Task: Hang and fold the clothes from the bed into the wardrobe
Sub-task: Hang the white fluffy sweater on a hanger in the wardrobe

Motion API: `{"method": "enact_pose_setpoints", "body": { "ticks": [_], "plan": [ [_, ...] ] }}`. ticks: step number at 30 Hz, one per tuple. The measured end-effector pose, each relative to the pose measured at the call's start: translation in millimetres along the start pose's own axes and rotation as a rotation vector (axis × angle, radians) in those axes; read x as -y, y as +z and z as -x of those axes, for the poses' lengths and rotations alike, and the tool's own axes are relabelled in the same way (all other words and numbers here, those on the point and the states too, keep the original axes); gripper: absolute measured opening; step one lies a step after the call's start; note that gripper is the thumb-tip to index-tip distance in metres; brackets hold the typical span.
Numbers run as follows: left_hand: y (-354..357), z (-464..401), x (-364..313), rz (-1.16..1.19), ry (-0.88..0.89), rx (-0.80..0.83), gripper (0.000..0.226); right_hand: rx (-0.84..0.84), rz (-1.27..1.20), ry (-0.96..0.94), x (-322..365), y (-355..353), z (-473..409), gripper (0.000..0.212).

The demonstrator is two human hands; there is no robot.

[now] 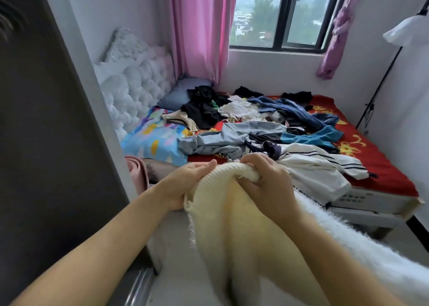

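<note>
Forearms frame a cream sweater [234,224] held up short of the bed [371,166]. Left hand [185,185] pinches the ribbed hem at its left end; right hand [267,180] curls over the same hem just beside it. Garment's long axis drops from both grips toward the camera. Wardrobe panel [46,143] stands left, nearer the left hand.

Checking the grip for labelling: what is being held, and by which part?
Both the left hand and right hand grip a cream knit sweater by its ribbed edge.

Cream ribbed sweater [232,212] hangs near clothes [255,124] strewn over bed [383,178].
</note>
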State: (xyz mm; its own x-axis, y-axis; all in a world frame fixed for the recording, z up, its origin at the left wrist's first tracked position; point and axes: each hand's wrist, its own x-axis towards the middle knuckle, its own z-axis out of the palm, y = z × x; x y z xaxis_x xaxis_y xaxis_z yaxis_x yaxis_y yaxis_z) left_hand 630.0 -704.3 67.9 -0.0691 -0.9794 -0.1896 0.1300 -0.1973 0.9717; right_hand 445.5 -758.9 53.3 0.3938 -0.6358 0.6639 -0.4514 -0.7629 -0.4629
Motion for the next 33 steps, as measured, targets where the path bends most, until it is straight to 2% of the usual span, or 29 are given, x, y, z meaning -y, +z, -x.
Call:
{"method": "enact_pose_setpoints", "body": {
  "ticks": [2, 5, 8, 10, 11, 13, 15, 17, 21, 24, 26, 28, 29, 31, 33],
  "plan": [
    [-22, 10, -7, 0.084, 0.030, -0.082, 0.036, 0.114, -0.044, -0.023, 11, 19, -7, 0.030],
    [-47, 24, -14, 0.095, 0.050, -0.097, 0.025, 0.472, -0.128, -0.100, 23, 41, -16, 0.029],
    [-67, 39, -16, -0.018, 0.036, -0.062, 0.025, 0.862, -0.421, 0.050, 34, 55, -26, 0.034],
    [-78, 50, -19, -0.088, 0.023, 0.017, 0.025, 0.895, -0.733, 0.227, 46, 65, -37, 0.031],
    [-82, 55, -19, -0.113, 0.016, 0.044, 0.025, 0.883, -0.810, 0.278, 50, 71, -43, 0.028],
    [-88, 64, -18, -0.213, 0.026, 0.035, 0.026, 0.950, -0.717, 0.225, 61, 91, -52, 0.010],
    [-91, 72, -19, -0.346, 0.048, -0.039, 0.027, 1.116, -0.569, 0.103, 70, 110, -56, 0.018],
    [-103, 83, -25, -0.410, 0.054, -0.153, 0.031, 1.243, -0.560, 0.008, 84, 122, -67, 0.023],
    [-127, 106, -39, -0.348, 0.036, -0.338, 0.034, 1.327, -0.673, -0.111, 102, 140, -91, 0.024],
    [-139, 119, -47, -0.319, 0.026, -0.445, 0.038, 1.376, -0.627, -0.265, 117, 163, -108, 0.026],
    [-146, 128, -53, -0.319, 0.041, -0.527, 0.035, 1.405, -0.649, -0.285, 128, 178, -117, 0.039],
    [-153, 136, -54, -0.291, 0.067, -0.593, 0.034, 1.410, -0.575, -0.364, 137, 192, -117, 0.036],
    [-155, 140, -53, -0.256, 0.083, -0.639, 0.035, 1.350, -0.453, -0.461, 143, 201, -116, 0.032],
    [-155, 143, -50, -0.225, 0.101, -0.719, 0.030, 1.106, -0.276, -0.525, 152, 217, -117, 0.038],
    [-154, 145, -45, -0.312, 0.091, -0.874, 0.025, 0.929, -0.366, -0.506, 165, 224, -126, 0.036]
  ]
}}
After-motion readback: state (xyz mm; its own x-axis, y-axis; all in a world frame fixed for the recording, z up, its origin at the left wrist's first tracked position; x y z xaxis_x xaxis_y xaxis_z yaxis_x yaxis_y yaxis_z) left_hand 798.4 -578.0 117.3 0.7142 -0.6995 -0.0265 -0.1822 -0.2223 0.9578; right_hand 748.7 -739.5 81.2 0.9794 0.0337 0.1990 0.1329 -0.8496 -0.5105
